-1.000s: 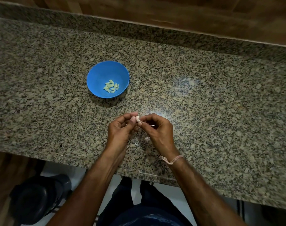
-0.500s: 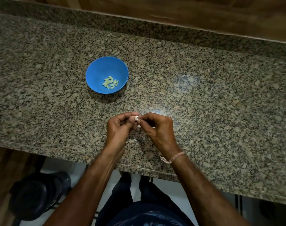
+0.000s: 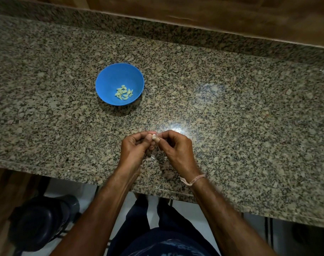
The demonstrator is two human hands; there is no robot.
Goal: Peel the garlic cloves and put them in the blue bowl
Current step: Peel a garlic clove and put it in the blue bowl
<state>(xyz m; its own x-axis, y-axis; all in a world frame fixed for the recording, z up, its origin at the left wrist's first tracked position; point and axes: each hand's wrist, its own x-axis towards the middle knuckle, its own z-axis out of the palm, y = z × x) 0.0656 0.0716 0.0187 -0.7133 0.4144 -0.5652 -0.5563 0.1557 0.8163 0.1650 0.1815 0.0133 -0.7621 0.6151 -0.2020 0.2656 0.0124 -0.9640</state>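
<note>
Pinching one small garlic clove [image 3: 154, 137] between them, the left hand [image 3: 134, 147] and right hand [image 3: 176, 147] meet above the granite worktop [image 3: 231, 111]; peeled cloves [image 3: 124, 92] lie in the blue bowl [image 3: 109, 80] beyond.

Both forearms reach forward from the lower edge of the view and converge, so the two hands meet fingertip to fingertip. The left hand [image 3: 134, 146] has its fingers curled inward, thumb and forefinger pressed together at the meeting point. The right hand [image 3: 176, 147] mirrors it, knuckles up, thumb and forefinger pinching at the same spot, the other fingers folded under. A small pale garlic clove [image 3: 154, 137] is pinched between the two sets of fingertips. The right wrist wears a thin thread band [image 3: 193, 180].
</note>
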